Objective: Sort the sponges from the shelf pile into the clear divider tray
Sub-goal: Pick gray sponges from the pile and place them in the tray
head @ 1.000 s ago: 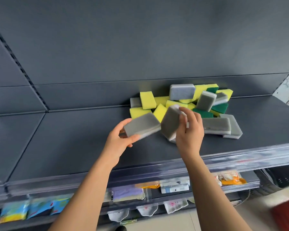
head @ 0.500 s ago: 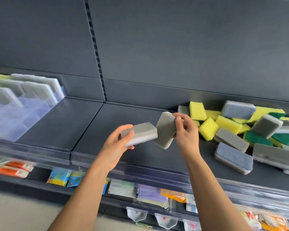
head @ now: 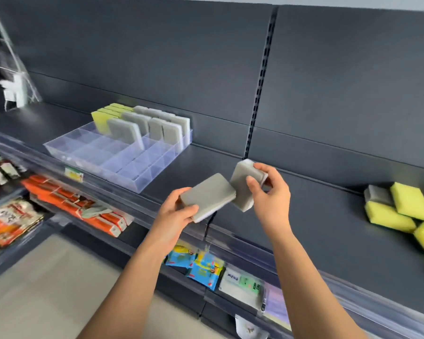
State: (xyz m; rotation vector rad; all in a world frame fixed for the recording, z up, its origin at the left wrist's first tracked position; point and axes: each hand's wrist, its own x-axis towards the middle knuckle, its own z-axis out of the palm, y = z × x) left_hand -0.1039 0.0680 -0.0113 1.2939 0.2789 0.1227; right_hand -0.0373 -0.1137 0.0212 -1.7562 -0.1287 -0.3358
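L hand [head: 175, 211] fingers hold a grey sponge [head: 207, 196], R hand [head: 271, 192] grips another [head: 242, 183], both above shelf front edge [head: 230, 234]. Divider tray [head: 108, 155] sits toward shelf's left; pile [head: 402, 211] at right end.

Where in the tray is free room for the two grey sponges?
In the tray, the front compartments, before the standing sponges, are free. The shelf between tray and pile is bare too. Its back rows are crowded.

We hold a flat grey sponge [head: 207, 195] beside a tilted grey sponge [head: 244, 182], centre. Far left, the clear divider tray [head: 91, 156] carries upright sponges [head: 125, 132]; the pile [head: 402, 209] lies right.
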